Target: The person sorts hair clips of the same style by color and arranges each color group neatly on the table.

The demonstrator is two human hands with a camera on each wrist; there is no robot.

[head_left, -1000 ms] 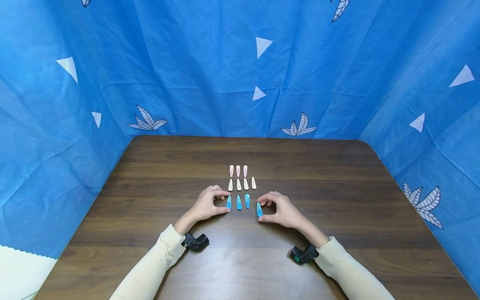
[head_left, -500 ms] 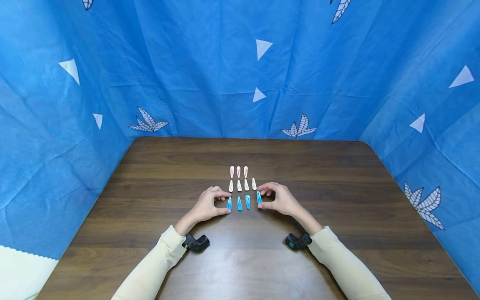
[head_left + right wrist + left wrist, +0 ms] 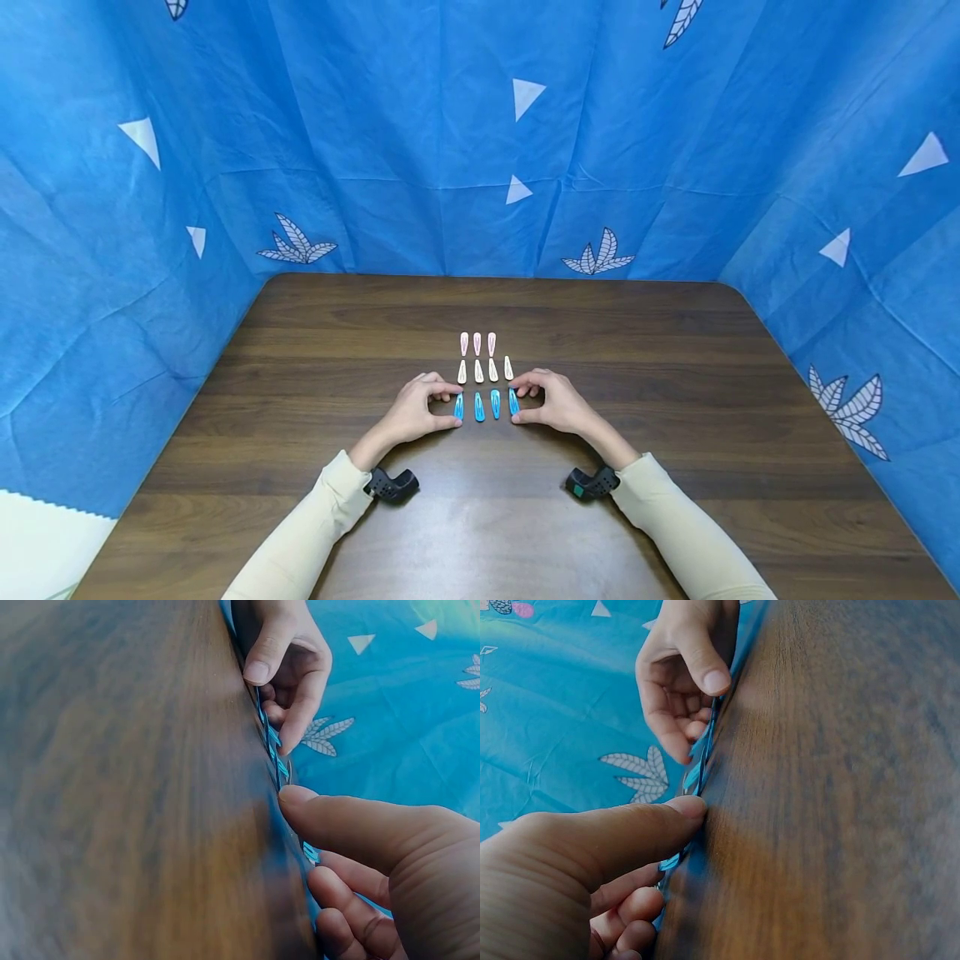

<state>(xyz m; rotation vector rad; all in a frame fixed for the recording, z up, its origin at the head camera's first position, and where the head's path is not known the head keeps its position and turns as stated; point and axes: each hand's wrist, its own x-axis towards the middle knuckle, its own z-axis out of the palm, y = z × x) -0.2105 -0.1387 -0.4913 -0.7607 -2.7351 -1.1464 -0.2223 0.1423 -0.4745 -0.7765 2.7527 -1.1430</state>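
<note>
Hair clips lie in three short rows on the brown table point(image 3: 637, 375): pink clips point(image 3: 477, 343) farthest, cream clips point(image 3: 485, 369) in the middle, blue clips point(image 3: 486, 405) nearest. My left hand point(image 3: 452, 406) pinches the leftmost blue clip point(image 3: 458, 406) between thumb and forefinger at its two ends. My right hand point(image 3: 519, 402) pinches the rightmost blue clip point(image 3: 513, 402) the same way, in line with the row. In the left wrist view my left thumb point(image 3: 630, 832) touches the blue clips point(image 3: 694, 776), seen edge-on. The right wrist view shows my right thumb point(image 3: 337, 817) against the blue clips point(image 3: 277, 761).
Blue patterned cloth point(image 3: 480, 150) hangs close around the table's back and both sides. Bare wood lies left, right and near of the clips. A black wrist camera point(image 3: 390, 483) sits on each forearm, just above the tabletop.
My right hand slid the rightmost blue clip away from me and leftward, from below the row into line with the other blue clips. My left hand stayed still.
</note>
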